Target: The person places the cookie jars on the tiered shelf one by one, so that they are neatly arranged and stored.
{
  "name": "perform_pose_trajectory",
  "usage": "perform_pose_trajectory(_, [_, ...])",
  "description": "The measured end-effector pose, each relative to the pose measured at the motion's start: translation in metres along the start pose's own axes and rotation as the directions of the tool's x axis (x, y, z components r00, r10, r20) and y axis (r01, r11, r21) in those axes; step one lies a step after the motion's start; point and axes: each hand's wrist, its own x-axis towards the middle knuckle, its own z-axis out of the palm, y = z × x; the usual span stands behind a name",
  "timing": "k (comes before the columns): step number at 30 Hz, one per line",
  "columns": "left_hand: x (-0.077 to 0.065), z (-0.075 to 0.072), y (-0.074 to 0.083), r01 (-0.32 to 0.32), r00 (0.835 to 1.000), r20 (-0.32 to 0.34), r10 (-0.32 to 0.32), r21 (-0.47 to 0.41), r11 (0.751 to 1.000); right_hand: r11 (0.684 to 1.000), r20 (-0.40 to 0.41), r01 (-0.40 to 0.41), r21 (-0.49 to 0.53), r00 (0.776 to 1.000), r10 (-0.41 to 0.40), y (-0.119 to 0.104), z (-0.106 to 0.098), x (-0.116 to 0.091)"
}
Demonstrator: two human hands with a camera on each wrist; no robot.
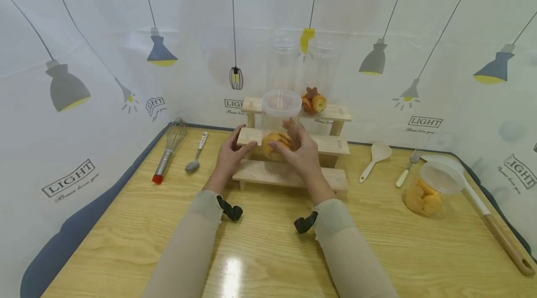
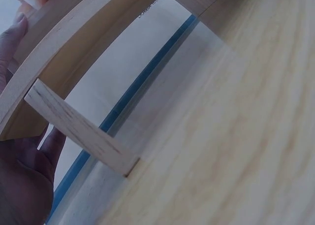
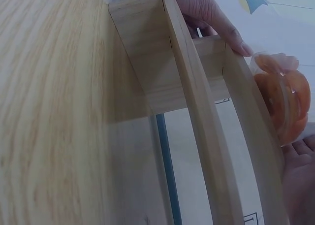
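Both sleeves reached over the bench (image 1: 268, 251) toward 12 o'clock. Right hand (image 1: 299, 155) had its fingers (image 1: 293, 132) curled around a clear jar (image 1: 280, 123) with orange snacks, standing on the middle step of the wooden rack (image 1: 335, 145). Left hand (image 1: 230, 155) rested its fingers on that step's edge at 9 o'clock of the jar, fairly straight. Farther back, top step held two tall jars (image 1: 320, 69). Whisk (image 1: 168, 151) and spoon (image 1: 196, 153) at 10 o'clock; another jar (image 1: 432, 190) at 3 o'clock.

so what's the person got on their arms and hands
Both arms wear long, close-fitting beige sleeves reaching the wrists. A small black camera mount sits at each cuff: left, right. The left hand and right hand are bare: no gloves, rings or watch visible.
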Motion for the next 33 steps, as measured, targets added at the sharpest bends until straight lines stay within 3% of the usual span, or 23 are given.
perform_pose_trajectory(6, [-0.001, 0.001, -0.002, -0.029, 1.0, -0.004, 0.029, -0.028, 0.999, 1.0, 0.006, -0.01, 0.015, 1.0, 0.01, 0.003, -0.001, -0.001])
perform_pose_trajectory(14, [0.002, -0.001, -0.002, 0.017, 1.0, 0.007, -0.016, -0.059, 0.998, 0.999, 0.01, -0.016, 0.032, 1.0, 0.015, 0.004, -0.002, -0.001])
perform_pose_trajectory(21, [-0.011, 0.0, 0.027, 0.054, 0.998, 0.015, -0.053, -0.064, 0.996, 0.999, 0.016, -0.033, 0.036, 0.999, 0.033, 0.005, -0.002, -0.001])
perform_pose_trajectory(23, [-0.012, 0.0, 0.028, 0.045, 0.999, 0.016, -0.044, -0.07, 0.997, 0.998, 0.023, -0.045, 0.047, 0.999, 0.044, 0.004, -0.002, -0.001])
perform_pose_trajectory(33, [-0.016, 0.001, 0.033, 0.031, 0.999, 0.013, -0.03, -0.041, 0.999, 0.994, 0.062, -0.081, 0.074, 0.995, 0.077, -0.031, -0.006, -0.004])
